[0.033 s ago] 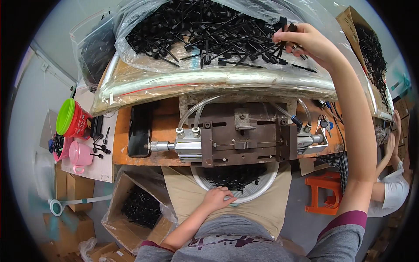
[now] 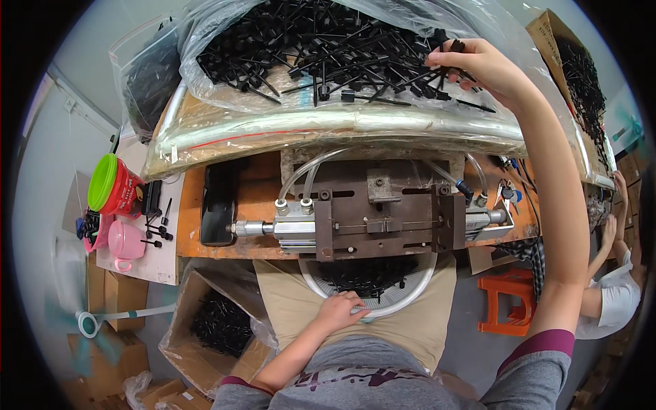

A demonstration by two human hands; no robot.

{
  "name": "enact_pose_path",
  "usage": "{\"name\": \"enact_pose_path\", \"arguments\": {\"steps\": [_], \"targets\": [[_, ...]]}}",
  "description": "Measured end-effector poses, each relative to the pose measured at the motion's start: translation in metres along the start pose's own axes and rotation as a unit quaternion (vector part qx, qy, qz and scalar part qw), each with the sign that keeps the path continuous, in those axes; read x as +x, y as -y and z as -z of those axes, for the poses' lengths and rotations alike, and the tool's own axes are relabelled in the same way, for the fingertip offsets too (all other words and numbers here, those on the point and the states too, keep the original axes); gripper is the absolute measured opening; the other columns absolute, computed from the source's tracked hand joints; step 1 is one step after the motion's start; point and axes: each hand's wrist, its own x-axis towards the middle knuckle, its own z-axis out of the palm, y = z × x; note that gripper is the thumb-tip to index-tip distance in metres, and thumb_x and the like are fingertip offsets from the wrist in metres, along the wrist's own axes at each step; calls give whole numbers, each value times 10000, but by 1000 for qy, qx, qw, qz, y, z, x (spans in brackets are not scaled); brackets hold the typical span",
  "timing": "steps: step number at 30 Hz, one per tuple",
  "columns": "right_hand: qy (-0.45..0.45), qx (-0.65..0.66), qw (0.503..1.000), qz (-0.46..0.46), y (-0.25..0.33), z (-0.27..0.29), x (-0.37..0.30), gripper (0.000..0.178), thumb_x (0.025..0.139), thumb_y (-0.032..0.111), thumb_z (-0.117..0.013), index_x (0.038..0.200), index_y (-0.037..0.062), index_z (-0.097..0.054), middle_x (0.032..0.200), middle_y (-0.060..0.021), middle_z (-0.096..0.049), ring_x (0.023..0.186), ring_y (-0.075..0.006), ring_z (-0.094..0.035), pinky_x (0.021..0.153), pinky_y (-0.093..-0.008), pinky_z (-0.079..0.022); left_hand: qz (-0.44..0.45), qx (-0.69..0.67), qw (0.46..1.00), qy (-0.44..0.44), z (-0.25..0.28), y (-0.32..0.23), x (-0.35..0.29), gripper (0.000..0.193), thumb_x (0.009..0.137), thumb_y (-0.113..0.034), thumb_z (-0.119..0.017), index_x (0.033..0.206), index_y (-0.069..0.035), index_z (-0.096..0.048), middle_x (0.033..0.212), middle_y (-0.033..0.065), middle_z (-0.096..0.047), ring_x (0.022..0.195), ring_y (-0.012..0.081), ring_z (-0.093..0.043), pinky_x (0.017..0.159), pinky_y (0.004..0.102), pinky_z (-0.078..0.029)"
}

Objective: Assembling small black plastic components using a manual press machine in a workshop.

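At the right end of a heap of black thin-stemmed plastic parts point(image 2: 321, 48), my right hand point(image 2: 488, 68) is raised with its fingers closed on a few black plastic parts point(image 2: 445, 51). The heap lies in a clear plastic bag on the raised surface behind the machine. My left hand point(image 2: 338, 311) is closed on the near rim of a round white basket point(image 2: 410, 294) in my lap. More of the black parts lie in this basket. Between the heap and the basket sits a brown metal fixture point(image 2: 383, 239) with a cylinder at each side and a small block in its middle.
A black phone point(image 2: 217, 205) lies on the wooden bench left of the fixture. Farther left are a red-and-green tub point(image 2: 116, 188) and a pink cup point(image 2: 126, 240). A carton point(image 2: 184, 294) of black parts stands at lower left, an orange stool point(image 2: 506, 301) at right, near another person's arms point(image 2: 605, 239).
My right hand's fingers and the black parts in them have shifted very slightly. My left hand stays on the basket rim.
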Motion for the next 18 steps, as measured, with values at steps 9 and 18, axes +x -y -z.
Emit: {"name": "enact_pose_path", "arguments": {"steps": [9, 18], "targets": [[-109, 32, 988, 106, -23, 3, -5, 273, 842, 294, -782, 992, 70, -737, 739, 38, -606, 633, -37, -497, 581, -182, -361, -172, 100, 931, -307, 122, -80, -44, 289, 774, -123, -763, 1057, -90, -711, 1005, 27, -702, 819, 208, -625, 740, 343, -445], [-202, -296, 850, 387, 0, -30, -13, 140, 857, 8, -686, 990, 47, -665, 941, -73, -590, 786, -249, -613, 732, -316, -498, 72, 147, 791, -589, 275, -16, -23, 265, 910, -120, -689, 1149, -10, -657, 1109, 121, -681, 1019, 216, -637, 920, 333, -472]]}}
